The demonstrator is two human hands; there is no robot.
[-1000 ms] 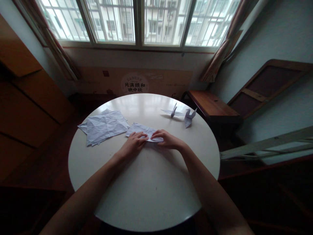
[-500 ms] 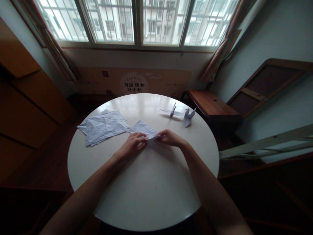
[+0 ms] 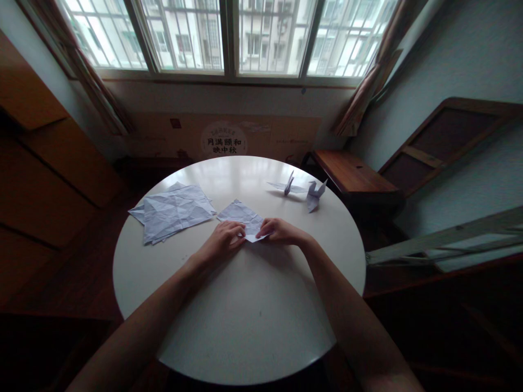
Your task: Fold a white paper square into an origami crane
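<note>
A small folded sheet of paper (image 3: pixel 241 211), creased and pale, lies on the round white table (image 3: pixel 245 316) with one corner toward me. My left hand (image 3: pixel 226 235) has its fingers curled on the sheet's near left edge. On the near right edge, my right hand (image 3: pixel 280 231) pinches the paper between thumb and fingers. The sheet's near corner shows between the two hands. Parts of both side edges are hidden under my fingers.
Left on the table is a stack of creased paper sheets (image 3: pixel 177 212). Two folded paper cranes stand at the back right, one nearer crane (image 3: pixel 314 195) and one farther crane (image 3: pixel 289 184). Beyond the table's right edge is a wooden bench (image 3: pixel 355 171).
The sheet's near edge, lifted before, now lies flatter, with its corner pointing toward me. My right hand has shifted slightly down along the edge; my left hand has barely moved.
</note>
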